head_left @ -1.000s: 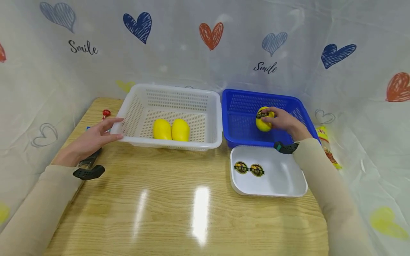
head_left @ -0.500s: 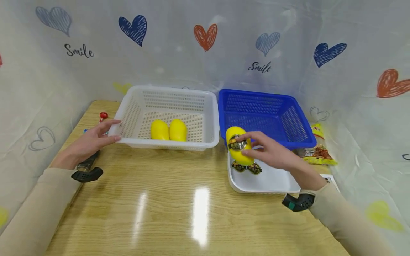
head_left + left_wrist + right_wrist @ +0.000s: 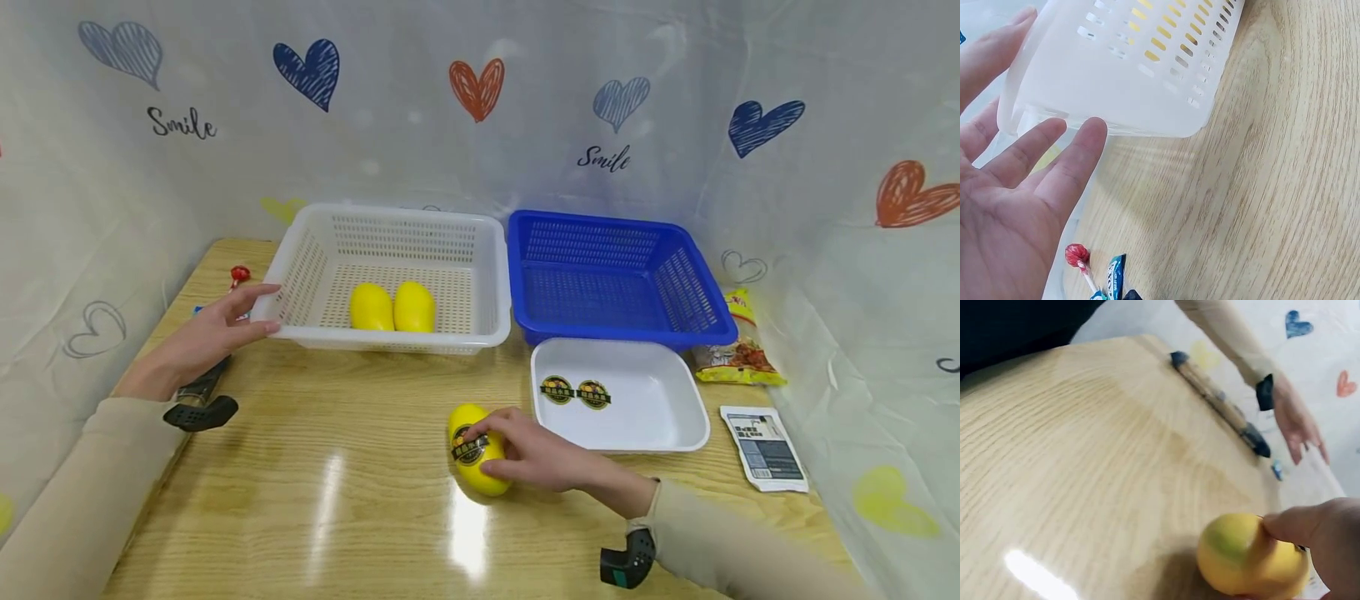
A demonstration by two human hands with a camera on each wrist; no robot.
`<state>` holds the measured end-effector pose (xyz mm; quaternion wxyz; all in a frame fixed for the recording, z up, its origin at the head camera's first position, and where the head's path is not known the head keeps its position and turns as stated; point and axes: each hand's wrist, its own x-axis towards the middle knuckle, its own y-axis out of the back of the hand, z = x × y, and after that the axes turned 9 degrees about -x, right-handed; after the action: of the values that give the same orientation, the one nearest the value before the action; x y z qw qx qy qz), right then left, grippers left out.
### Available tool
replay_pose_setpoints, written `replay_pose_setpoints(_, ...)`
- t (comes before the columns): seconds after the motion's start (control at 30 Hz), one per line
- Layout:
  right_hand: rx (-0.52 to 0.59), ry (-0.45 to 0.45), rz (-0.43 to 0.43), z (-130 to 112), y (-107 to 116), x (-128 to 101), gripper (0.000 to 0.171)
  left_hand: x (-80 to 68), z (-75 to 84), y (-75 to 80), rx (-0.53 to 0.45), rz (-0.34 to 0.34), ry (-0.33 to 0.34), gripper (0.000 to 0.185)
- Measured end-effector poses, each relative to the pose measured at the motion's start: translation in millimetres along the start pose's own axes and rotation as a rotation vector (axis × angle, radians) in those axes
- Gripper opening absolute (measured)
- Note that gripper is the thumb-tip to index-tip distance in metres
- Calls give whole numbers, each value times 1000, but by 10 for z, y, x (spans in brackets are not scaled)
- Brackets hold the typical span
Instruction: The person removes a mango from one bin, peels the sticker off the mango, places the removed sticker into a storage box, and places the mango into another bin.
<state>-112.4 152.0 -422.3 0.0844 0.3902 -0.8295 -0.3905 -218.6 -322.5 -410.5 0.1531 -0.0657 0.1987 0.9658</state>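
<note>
My right hand (image 3: 536, 454) grips a yellow mango (image 3: 480, 473) bearing a round black-and-gold sticker, low over the middle of the table; whether it touches the wood is unclear. In the right wrist view the thumb (image 3: 1300, 525) presses the mango (image 3: 1232, 553). At the left end of the white slotted basket (image 3: 405, 340), my left hand (image 3: 202, 340) touches the corner with extended fingers (image 3: 1088, 150). Two plain yellow mangoes (image 3: 415, 308) lie side by side in that basket. A white tray (image 3: 645, 408) holds two similar round stickers (image 3: 557, 390).
A blue slotted basket (image 3: 622, 292) stands behind the tray. On the right lie a yellow snack bag (image 3: 742, 354) and a white-and-grey packet (image 3: 765, 450). A red lollipop (image 3: 1077, 254) and blue-wrapped candy (image 3: 1115, 275) sit near the left hand, by a long brown, dark-ended object (image 3: 1216, 400).
From inside the blue basket, my right hand has carried the stickered mango past the tray, leftward and down toward the middle of the table. The left hand stays at the white basket.
</note>
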Motion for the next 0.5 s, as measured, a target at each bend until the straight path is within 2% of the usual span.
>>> replay_pose_setpoints(0.1,0,-28,78,34,-127,121,35,-11,-4,-2,-10,4,-3,69)
replay_pose_setpoints(0.27,183,-88,176,62,-228,304,35,-10,-11,-4,-18,2,-14,68)
replay_pose_setpoints(0.37,251,-102,194,68,-239,369,35,-8,0,-1,-8,-5,-15,68)
replay_pose_setpoints(0.43,249,-101,195,73,-235,389,36,-4,23,-4,0,-8,-23,69)
replay_pose_setpoints(0.5,230,-96,183,73,-219,392,36,-23,76,-4,50,-5,-26,72)
